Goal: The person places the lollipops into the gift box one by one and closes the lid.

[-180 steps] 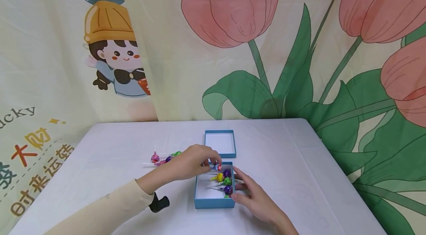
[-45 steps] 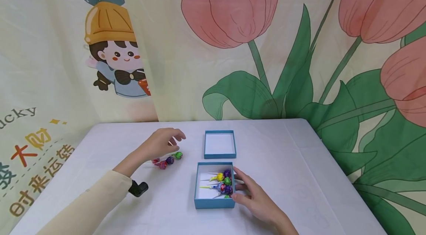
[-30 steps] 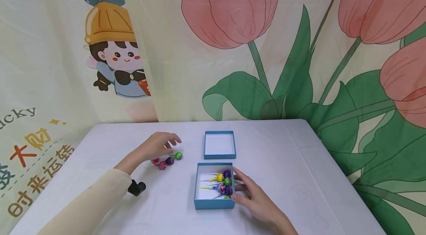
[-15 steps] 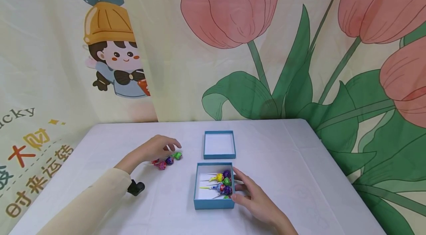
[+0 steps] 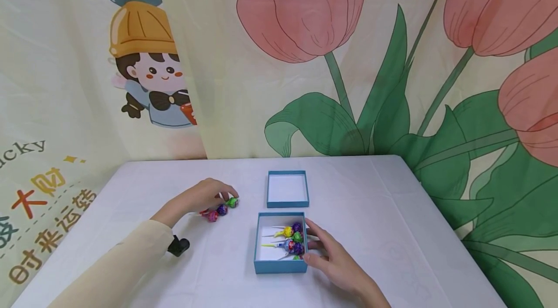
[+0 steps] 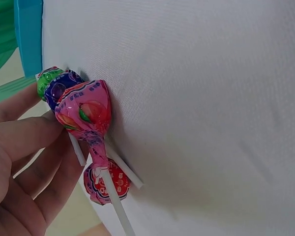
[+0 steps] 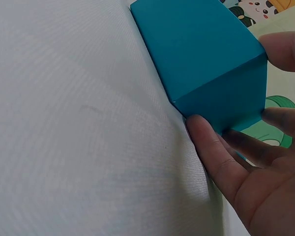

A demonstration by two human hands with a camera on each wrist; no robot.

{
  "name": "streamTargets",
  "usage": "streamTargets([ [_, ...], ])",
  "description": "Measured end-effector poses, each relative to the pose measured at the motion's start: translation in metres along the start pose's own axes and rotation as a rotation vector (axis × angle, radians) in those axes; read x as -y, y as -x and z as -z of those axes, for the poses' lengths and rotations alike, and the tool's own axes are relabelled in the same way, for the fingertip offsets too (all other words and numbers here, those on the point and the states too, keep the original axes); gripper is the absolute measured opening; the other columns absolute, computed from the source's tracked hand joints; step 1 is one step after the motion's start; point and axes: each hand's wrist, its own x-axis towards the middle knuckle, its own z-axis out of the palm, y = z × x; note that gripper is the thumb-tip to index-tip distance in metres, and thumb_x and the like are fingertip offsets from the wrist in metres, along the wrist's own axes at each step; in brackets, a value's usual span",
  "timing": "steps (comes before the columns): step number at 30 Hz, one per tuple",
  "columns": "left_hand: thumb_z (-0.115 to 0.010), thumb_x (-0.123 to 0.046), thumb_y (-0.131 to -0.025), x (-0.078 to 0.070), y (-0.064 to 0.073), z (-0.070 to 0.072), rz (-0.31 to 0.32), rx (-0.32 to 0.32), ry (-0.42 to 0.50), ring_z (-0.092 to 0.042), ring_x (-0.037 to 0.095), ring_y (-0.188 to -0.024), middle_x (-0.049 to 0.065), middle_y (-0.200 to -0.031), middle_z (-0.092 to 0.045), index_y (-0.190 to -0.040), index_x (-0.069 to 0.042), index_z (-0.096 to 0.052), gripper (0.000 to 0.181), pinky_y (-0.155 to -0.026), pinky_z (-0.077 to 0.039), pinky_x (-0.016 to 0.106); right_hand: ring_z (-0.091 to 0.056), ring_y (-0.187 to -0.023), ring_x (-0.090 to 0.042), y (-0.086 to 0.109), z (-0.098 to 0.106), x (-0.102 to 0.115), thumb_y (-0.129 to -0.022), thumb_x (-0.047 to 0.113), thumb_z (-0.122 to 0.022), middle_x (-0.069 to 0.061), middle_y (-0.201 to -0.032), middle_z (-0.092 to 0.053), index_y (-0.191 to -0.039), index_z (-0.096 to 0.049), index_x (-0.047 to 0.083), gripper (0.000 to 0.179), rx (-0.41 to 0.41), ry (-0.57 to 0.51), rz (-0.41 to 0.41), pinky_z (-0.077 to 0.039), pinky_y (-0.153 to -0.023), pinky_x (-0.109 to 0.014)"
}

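Note:
At the left of the table, my left hand [image 5: 205, 195] pinches a green-wrapped lollipop [image 5: 232, 202] between thumb and fingers. Beside it lie a purple lollipop [image 5: 222, 209] and a pink one [image 6: 86, 109]; a red-wrapped lollipop [image 6: 107, 182] shows below in the left wrist view. My right hand [image 5: 333, 258] rests against the right wall of the blue open-topped box [image 5: 281, 267], its thumb at the near corner and its fingers spread along the side. Inside the box, several lollipops, among them a yellow one [image 5: 286, 232], lie with heads to the right and sticks to the left.
Behind the box lies its shallow blue lid [image 5: 287, 204], white inside facing up. A white cloth [image 5: 362, 211] covers the table. A curtain [image 5: 226, 104] printed with tulips and a cartoon figure hangs behind. A black device [image 5: 178, 246] is strapped at the left wrist.
The left hand has put a blue-wrapped lollipop in the box, gone back to the pile on the left, and lowered its fingers onto the green lollipop. The right hand has stayed at the box.

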Motion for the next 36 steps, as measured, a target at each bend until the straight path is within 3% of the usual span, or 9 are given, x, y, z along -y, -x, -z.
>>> streamTargets([
  [11,-0.062,0.006,-0.1,0.002,-0.002,-0.003,0.012,0.003,0.016,-0.065,0.017,-0.095,0.001,-0.107,-0.076,-0.127,-0.02,-0.075,0.039,-0.097,-0.057,0.05,-0.057,-0.136,-0.033,0.0,0.001,0.001,-0.101,0.033,-0.071,-0.017,-0.165,-0.041,-0.168,-0.03,0.028,0.079,0.005,0.0,0.004,-0.048,-0.111,-0.063],
  [23,-0.065,0.004,-0.1,-0.005,-0.001,0.0,-0.005,-0.096,-0.028,-0.066,0.02,-0.098,0.002,-0.109,-0.074,-0.128,-0.016,-0.072,0.035,-0.095,-0.059,0.049,-0.056,-0.137,-0.034,-0.001,0.002,0.002,-0.101,0.034,-0.072,-0.016,-0.166,-0.04,-0.169,-0.029,0.028,0.08,0.008,0.0,0.004,-0.048,-0.111,-0.063],
  [36,-0.068,0.004,-0.1,-0.039,0.006,0.003,-0.061,-0.169,-0.043,-0.069,0.021,-0.102,0.001,-0.107,-0.075,-0.128,-0.017,-0.072,0.035,-0.095,-0.059,0.048,-0.057,-0.136,-0.036,0.0,0.0,0.001,-0.1,0.033,-0.073,-0.018,-0.166,-0.041,-0.169,-0.03,0.029,0.081,0.0,-0.004,-0.008,-0.05,-0.108,-0.063],
])
